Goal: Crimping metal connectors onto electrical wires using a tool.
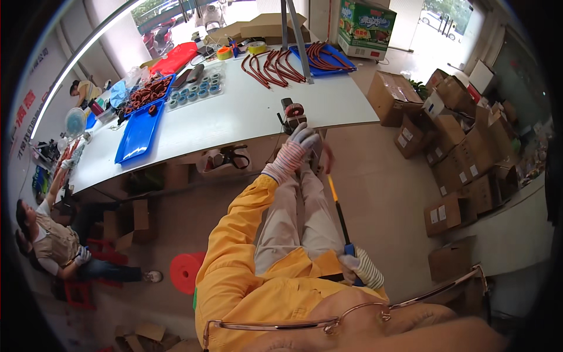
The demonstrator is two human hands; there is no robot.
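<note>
Doorway (440,23): washed out almost to white, with daylight glaring in at the upper right.
Tube lamp (101,31): showed as a hard white streak across the upper left.
Tabletop (234,129): was pale and brightly lit.
Space under it: sank into dim shadow, details murky.
Floor (381,170): looked muted brown-gray.
Cardboard boxes (463,164): were softly lit, with darker gaps between them.
Red strand (329,156): was smeared, its outline unclear.
Fisheye rim: faded to black; straight edges bowed.
</note>
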